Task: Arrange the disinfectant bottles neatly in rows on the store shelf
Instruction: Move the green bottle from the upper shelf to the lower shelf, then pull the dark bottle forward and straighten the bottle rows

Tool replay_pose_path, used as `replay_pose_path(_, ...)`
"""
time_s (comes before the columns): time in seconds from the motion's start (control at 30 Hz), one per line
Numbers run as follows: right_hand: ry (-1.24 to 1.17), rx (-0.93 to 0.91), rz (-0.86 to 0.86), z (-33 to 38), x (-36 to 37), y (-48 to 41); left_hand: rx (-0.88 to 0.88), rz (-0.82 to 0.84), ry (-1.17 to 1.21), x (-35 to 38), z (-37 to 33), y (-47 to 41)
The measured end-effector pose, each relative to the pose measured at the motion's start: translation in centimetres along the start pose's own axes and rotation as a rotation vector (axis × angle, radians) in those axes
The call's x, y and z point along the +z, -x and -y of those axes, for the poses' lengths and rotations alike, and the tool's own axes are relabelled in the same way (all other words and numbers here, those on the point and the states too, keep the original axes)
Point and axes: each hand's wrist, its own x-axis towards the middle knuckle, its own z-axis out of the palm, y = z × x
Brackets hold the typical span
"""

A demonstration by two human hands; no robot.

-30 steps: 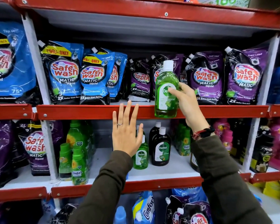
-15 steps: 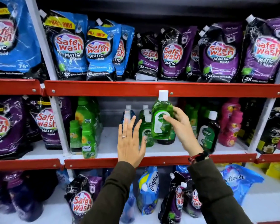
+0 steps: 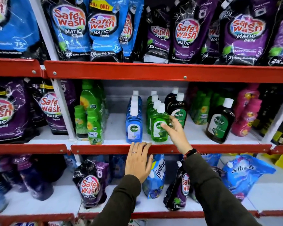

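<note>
Right hand: reaching in from a dark olive sleeve, fingers spread open, fingertips touching the label of the front green bottle; not closing around it. A dark beaded band is sitting at the wrist.

Left hand: lying flat and open, holding nothing, fingertips resting over the red metal shelf lip; a thin ring is showing on one finger.

Front green bottle: translucent plastic, flat-sided, white screw cap, standing upright at the front edge of the white middle shelf, heading a single-file green row running back.

Blue row: clear blue Dettol bottles, white caps, lining up just to the left, apart from the green row.

Dark row: two brown-black Dettol bottles, glossy, standing just right of the green row.

Lone dark bottle: same kind, standing well apart to the right, slightly tilted.

Small green Comfort bottles: ribbed caps, standing by the white upright post.

Pink bottles: clustering at far right.

Upper shelf: glossy crinkled Safewash pouches, blue and purple, crowding together.

Lower shelf: a blue Comfort pouch leaning behind the left hand.
</note>
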Motion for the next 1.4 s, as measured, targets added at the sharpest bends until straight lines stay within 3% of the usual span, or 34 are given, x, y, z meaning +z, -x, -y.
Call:
replay_pose_path(0.37, -0.057, 0.070, 0.007, -3.0, 0.5, -2.1, 0.049, -0.062, 0.024, 0.8, 0.8, 0.1)
replay_pose_path(0.87, 0.027, -0.038, -0.009, -3.0, -0.1, -1.7, 0.036, -0.064, 0.041, 0.7, 0.7, 0.1)
replay_pose_path(0.97, 0.045, -0.113, -0.190, -2.4, -1.6, -1.5, 0.038, -0.063, 0.041, 0.7, 0.6, 0.1)
replay_pose_path(1.17, 0.138, -0.302, -0.800, -1.2, -7.3, -1.4, 0.028, -0.078, 0.036, 0.8, 0.5, 0.1)
replay_pose_path(1.3, 0.321, -0.124, -1.092, -1.5, -10.8, -1.9, 0.021, -0.081, 0.025, 1.0, 0.2, 0.1)
replay_pose_path(1.4, 0.347, 0.100, -1.056, -1.6, -13.2, -2.8, 0.011, -0.075, 0.012, 1.0, 0.2, 0.1)
